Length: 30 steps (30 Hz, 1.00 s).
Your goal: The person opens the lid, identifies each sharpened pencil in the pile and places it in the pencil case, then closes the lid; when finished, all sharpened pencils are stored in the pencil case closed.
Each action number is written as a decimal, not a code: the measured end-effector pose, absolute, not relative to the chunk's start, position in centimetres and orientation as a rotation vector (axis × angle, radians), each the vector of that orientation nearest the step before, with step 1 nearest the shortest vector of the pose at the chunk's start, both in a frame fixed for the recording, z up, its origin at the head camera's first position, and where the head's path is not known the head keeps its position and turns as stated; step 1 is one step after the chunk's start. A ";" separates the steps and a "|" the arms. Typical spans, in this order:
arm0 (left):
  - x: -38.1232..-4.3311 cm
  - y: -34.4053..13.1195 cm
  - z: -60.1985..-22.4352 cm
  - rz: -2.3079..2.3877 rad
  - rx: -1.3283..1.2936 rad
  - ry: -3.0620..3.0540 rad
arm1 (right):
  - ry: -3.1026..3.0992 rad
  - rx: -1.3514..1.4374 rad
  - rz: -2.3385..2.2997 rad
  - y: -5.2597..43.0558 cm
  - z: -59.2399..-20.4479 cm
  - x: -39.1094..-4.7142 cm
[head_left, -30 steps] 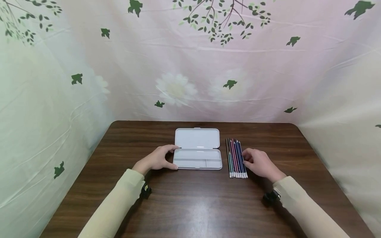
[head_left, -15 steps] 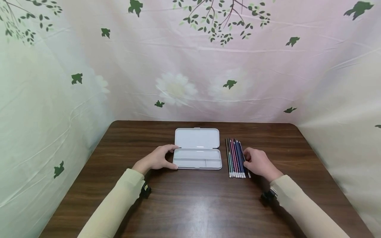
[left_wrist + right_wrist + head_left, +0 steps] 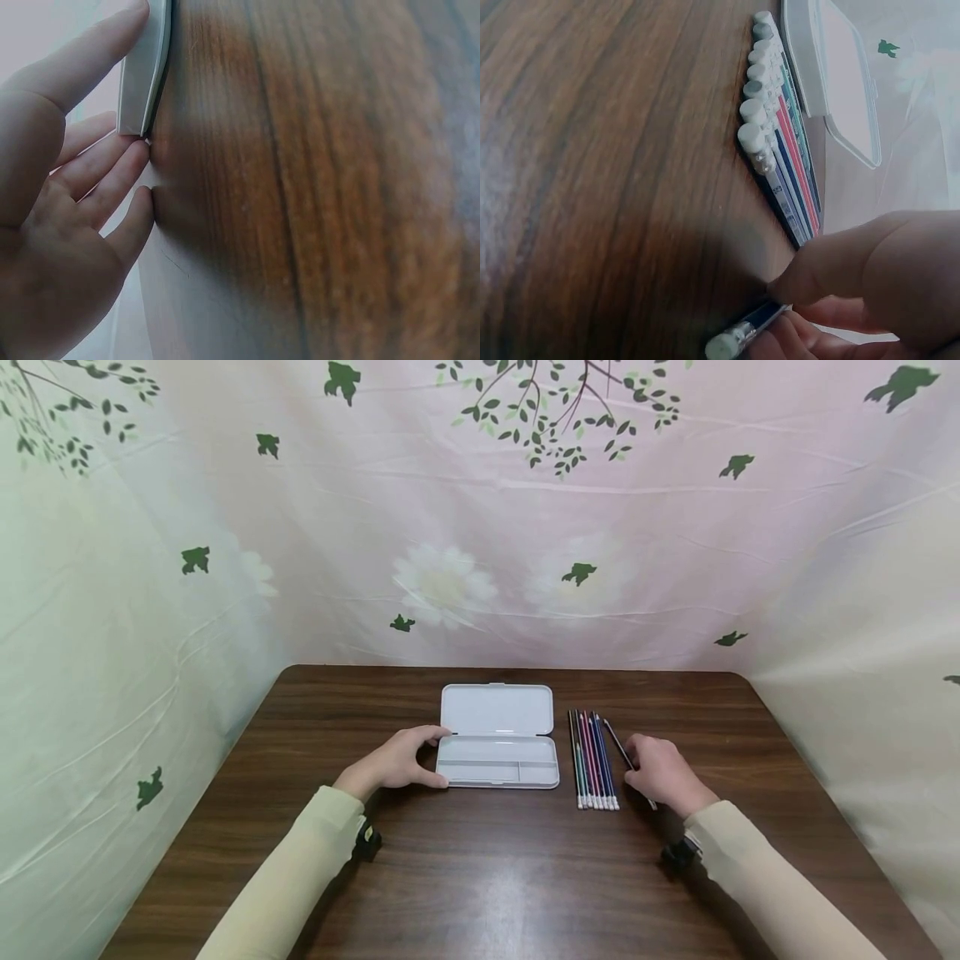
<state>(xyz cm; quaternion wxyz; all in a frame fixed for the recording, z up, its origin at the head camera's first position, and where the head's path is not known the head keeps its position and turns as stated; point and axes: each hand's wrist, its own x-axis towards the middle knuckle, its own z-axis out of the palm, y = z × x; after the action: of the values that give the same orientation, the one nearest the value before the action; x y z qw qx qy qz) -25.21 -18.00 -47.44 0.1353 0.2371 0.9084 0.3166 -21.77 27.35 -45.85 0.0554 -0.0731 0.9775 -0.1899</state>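
The white pencil case [image 3: 480, 752] lies with its lid up on the table, its tray divided into compartments. My left hand [image 3: 397, 760] holds its left end between thumb and index finger; in the left wrist view the thumb [image 3: 94, 56] lies along the case's edge [image 3: 144, 82]. To the right of the case is a row of several pencils [image 3: 592, 764] with white erasers toward me. My right hand [image 3: 660, 772] pinches one dark pencil [image 3: 617, 743], which slants on the table apart from that row. Its eraser end [image 3: 724, 345] shows in the right wrist view.
The dark wooden table [image 3: 480, 868] has rounded back corners. A printed cloth [image 3: 487, 527] with leaves, birds and flowers hangs behind it and along both sides. A dark device [image 3: 367, 841] is strapped to each wrist.
My right hand has drawn the rightmost pencil off the row to the right, and its eraser end has swung outward. The left hand and the pencil case have stayed in place.
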 end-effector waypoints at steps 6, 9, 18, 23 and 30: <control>-25.1 -18.0 -47.4 0.925 0.686 2.628 | 2.928 -0.148 -0.556 27.8 -45.5 -21.7; -25.2 -18.0 -47.4 0.920 0.684 2.631 | 2.928 -0.130 -0.558 28.2 -45.4 -21.7; -25.4 -18.1 -47.7 0.909 0.666 2.634 | 2.989 -0.197 -0.653 28.5 -44.5 -21.9; -25.5 -18.2 -47.7 0.912 0.671 2.629 | 3.030 -0.351 -0.727 27.6 -44.1 -21.8; -25.4 -18.2 -47.6 0.925 0.681 2.629 | 3.046 -0.535 -0.790 25.4 -43.8 -21.7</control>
<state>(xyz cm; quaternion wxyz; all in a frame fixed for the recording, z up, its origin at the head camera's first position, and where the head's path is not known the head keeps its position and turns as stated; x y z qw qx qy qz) -25.40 -18.21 -47.61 0.1361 0.2353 0.9078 0.3194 -21.67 25.38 -43.78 -0.0252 -0.1676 0.9539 -0.2475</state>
